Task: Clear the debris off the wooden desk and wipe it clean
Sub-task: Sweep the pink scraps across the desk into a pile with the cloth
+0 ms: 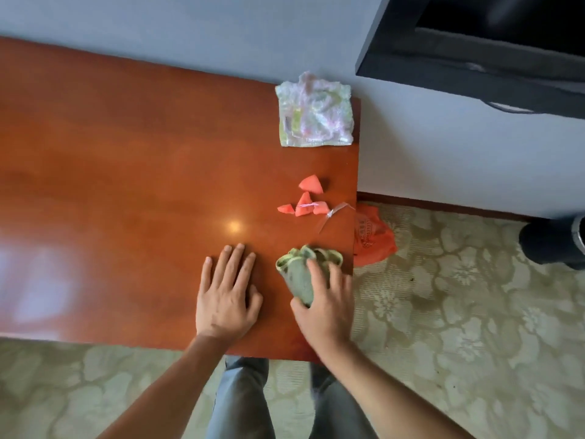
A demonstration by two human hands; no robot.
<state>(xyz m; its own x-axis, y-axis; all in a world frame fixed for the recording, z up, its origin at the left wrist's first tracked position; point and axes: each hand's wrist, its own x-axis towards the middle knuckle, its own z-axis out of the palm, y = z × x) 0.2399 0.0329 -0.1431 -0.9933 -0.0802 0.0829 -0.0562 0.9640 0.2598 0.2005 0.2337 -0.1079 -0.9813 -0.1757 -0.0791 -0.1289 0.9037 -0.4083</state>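
A person's left hand (226, 296) lies flat, fingers spread, on the wooden counter (126, 185); the right hand (326, 299) grips green rind scraps (304, 267), red pieces (305, 199) at 12 o'clock.

Pale grey-blue wall (196, 33) behind. Dark wooden skirting (443, 205) runs along its base. Floor covered in beige carpet (474, 327) with large floral pattern. Black wall-mounted unit (474, 49) upper right, contents unclear. Bright light reflection (234, 226) on glossy wooden desk (126, 169).
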